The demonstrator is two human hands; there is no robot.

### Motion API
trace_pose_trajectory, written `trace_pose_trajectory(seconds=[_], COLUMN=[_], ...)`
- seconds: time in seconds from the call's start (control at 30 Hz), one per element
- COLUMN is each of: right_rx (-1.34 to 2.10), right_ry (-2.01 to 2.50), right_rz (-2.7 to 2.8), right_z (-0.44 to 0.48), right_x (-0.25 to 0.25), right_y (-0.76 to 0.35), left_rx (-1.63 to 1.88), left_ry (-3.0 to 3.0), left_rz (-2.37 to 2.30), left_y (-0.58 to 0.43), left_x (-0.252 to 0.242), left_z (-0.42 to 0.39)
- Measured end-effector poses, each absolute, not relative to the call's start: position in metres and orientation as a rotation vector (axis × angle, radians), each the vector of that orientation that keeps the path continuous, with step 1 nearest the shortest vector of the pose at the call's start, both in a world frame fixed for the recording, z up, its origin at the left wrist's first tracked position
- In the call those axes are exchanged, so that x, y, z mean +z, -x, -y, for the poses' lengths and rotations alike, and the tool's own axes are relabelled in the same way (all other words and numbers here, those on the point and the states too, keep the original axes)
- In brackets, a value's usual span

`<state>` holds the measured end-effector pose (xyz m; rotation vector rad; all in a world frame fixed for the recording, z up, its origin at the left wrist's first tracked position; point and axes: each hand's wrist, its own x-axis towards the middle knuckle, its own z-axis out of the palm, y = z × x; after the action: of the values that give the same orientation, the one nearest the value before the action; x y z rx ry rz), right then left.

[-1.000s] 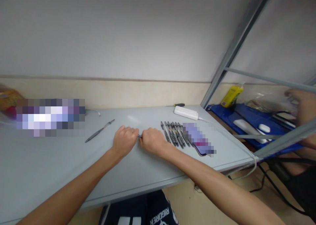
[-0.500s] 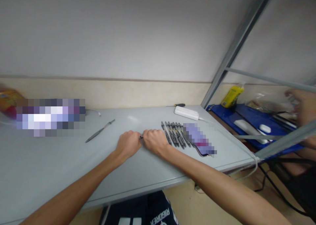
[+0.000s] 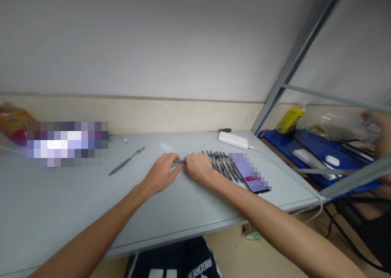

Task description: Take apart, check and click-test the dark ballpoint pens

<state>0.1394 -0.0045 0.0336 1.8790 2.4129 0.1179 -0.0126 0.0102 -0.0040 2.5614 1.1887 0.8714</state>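
Between my two hands, just above the grey desk (image 3: 146,213), runs a thin grey pen (image 3: 179,161). My left hand (image 3: 163,170) pinches its left part with thumb and fingers. The fingers of my right hand (image 3: 198,166) are wrapped round the other end, which is hidden inside the fist. To the left lies another grey pen (image 3: 126,161), slanted, with a thinner section toward its upper end. Right beside my right hand, several grey pens (image 3: 224,166) lie side by side in a row, partly covered by the hand and forearm.
A phone (image 3: 252,176) with a blurred screen lies right of the pen row. Behind stand a white power strip (image 3: 233,140) and a screwdriver (image 3: 225,130). A blurred-out device (image 3: 67,143) is at far left. A metal frame post (image 3: 275,90) rises at right; another person's arm (image 3: 383,131) shows beyond it.
My left hand has loosened from a fist to a thumb-and-finger pinch, baring more of the pen. My right hand stays closed around its end. The view has shifted slightly.
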Motion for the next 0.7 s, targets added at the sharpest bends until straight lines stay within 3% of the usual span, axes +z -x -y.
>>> trace_pose_trajectory(seconds=[0.3,0.57,0.7], right_rx=[0.179,0.229,-0.023], right_ry=[-1.868,-1.852,-1.789], right_rz=[-2.486,-2.593,-2.755], right_z=[0.006,0.02,0.018], right_x=[0.036,0.04,0.04], right_y=[-0.149,-0.155,-0.169], left_rx=[0.947,1.001,1.089], left_ry=[-2.75,-2.176,-1.85], left_rz=[-1.023,-1.077,-1.017], left_y=[0.02,0.018,0.02], left_x=[-0.002,0.0,-0.003], left_z=[-0.017,-0.017,-0.023])
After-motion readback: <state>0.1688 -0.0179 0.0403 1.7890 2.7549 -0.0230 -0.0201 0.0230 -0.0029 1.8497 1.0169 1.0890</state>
